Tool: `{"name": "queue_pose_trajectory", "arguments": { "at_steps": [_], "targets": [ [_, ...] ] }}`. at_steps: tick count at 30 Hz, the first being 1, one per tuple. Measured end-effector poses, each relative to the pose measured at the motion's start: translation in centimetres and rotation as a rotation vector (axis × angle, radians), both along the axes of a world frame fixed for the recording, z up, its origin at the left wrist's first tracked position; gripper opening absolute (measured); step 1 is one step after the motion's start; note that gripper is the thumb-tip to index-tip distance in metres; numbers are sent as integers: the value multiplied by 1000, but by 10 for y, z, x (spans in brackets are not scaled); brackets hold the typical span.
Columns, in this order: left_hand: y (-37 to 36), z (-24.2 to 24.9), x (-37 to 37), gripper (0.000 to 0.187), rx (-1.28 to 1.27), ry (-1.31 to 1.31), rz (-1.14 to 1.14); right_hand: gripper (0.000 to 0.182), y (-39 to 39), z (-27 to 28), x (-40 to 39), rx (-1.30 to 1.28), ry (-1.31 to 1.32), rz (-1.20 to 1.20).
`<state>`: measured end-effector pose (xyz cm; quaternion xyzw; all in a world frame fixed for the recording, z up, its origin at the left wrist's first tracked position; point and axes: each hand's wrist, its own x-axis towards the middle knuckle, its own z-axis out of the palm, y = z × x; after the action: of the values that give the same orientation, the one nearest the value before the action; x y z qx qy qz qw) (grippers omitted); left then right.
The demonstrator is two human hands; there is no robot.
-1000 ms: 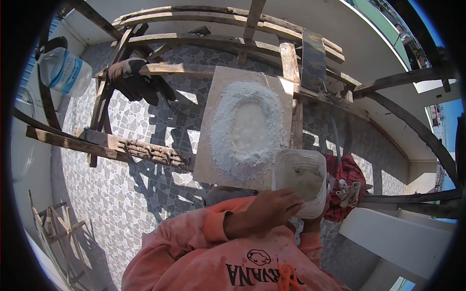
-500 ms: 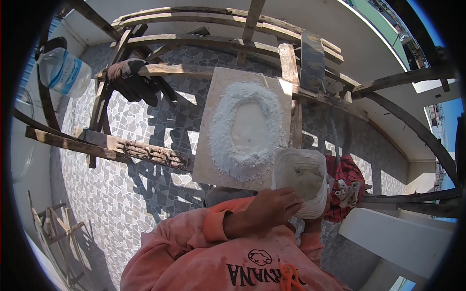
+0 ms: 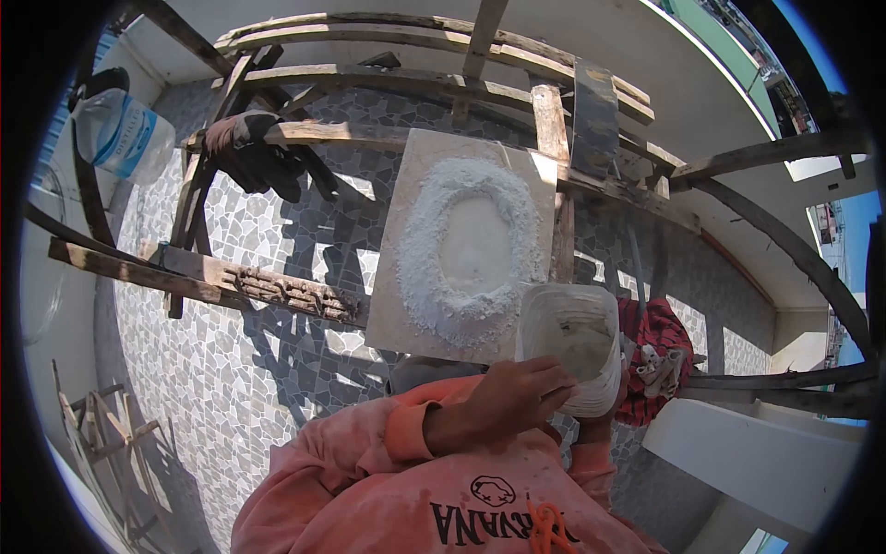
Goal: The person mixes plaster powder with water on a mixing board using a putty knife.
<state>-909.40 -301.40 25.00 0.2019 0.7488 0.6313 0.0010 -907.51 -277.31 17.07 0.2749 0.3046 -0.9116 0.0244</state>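
A pale plastic tub with cloudy grey-white contents is held close to my body. My left hand reaches across its near left edge, fingers curled together; what they hold, if anything, is hidden. My right hand, mostly hidden, grips the tub from its near right side. Just beyond the tub, a beige tile board carries an oval ring of white powder around a smooth, milky white pool. The tub overlaps the board's near right corner.
Wooden beams frame the board. A dark glove drapes over one at left, near a clear plastic container. Rusty metal pieces lie on a plank. Red checked cloth sits right of the tub, beside a white ledge.
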Motion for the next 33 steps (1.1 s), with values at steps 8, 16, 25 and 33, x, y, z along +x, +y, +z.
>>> {"name": "queue_pose_trajectory", "arguments": {
  "at_steps": [8, 16, 25, 33],
  "targets": [
    [-1, -1, 1, 12, -5, 4, 8, 70, -1, -1, -1, 27, 40, 64],
    [-2, 1, 2, 12, -7, 5, 3, 70, -2, -1, 1, 29, 56, 68],
    [-3, 3, 2, 13, 3, -2, 16, 70, 2, -4, 1, 9, 61, 99],
    [-2, 2, 3, 12, 11, -12, 18, 70, 0, -1, 1, 47, 83, 115]
  ]
}}
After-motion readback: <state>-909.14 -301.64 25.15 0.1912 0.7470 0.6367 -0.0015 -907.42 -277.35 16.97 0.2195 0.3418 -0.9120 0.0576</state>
